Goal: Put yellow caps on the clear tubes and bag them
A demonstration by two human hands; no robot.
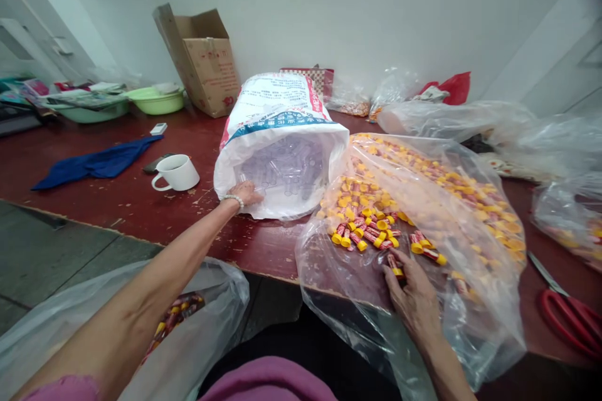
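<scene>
My left hand (pixel 244 193) reaches into the mouth of a white woven sack (pixel 277 116) lying on its side, full of clear plastic tubes (pixel 286 169); a bead bracelet is on that wrist. My right hand (pixel 411 297) rests on a big clear plastic bag (pixel 470 244) and pinches one small red tube with a yellow cap (pixel 394 266) at its fingertips. Several more yellow-capped red tubes (pixel 367 229) lie in a heap just beyond the fingers, inside the open bag.
A dark red table (pixel 117 200) carries a white mug (pixel 177 173), a blue cloth (pixel 94 164), a cardboard box (pixel 207 59), green basins (pixel 155 100) and more plastic bags (pixel 569 213). Red scissors (pixel 571 316) lie at the right. Another bag with capped tubes (pixel 179 310) hangs below the table edge.
</scene>
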